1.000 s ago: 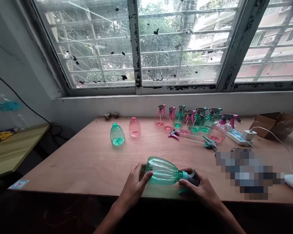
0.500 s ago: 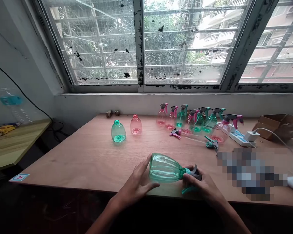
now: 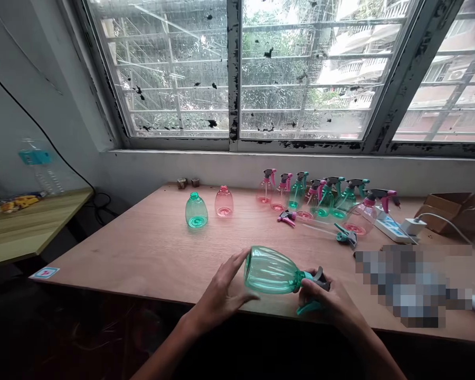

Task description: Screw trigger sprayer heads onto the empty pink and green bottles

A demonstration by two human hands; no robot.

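Note:
A clear green spray bottle (image 3: 273, 270) lies sideways in the air over the table's front edge, its base towards the left. My right hand (image 3: 330, 301) is closed around its neck and the grey-and-teal trigger head (image 3: 317, 278). Cupped by the base is my left hand (image 3: 221, 287), fingers and thumb spread apart. Its fingertips reach the base rim, but a gap shows between palm and bottle. Farther back stand a green bottle (image 3: 197, 211) and a pink bottle (image 3: 224, 203), both without heads.
Several pink and green spray bottles (image 3: 326, 198) with heads stand at the back right. Loose pink (image 3: 287, 218) and teal (image 3: 345, 237) trigger heads lie before them. A power strip (image 3: 393, 227), a cardboard box (image 3: 455, 211) and a blurred-out patch are at the right.
The view has shifted slightly, so the table and background sit a little farther right. Both hands keep nearly the same pose around the green spray bottle.

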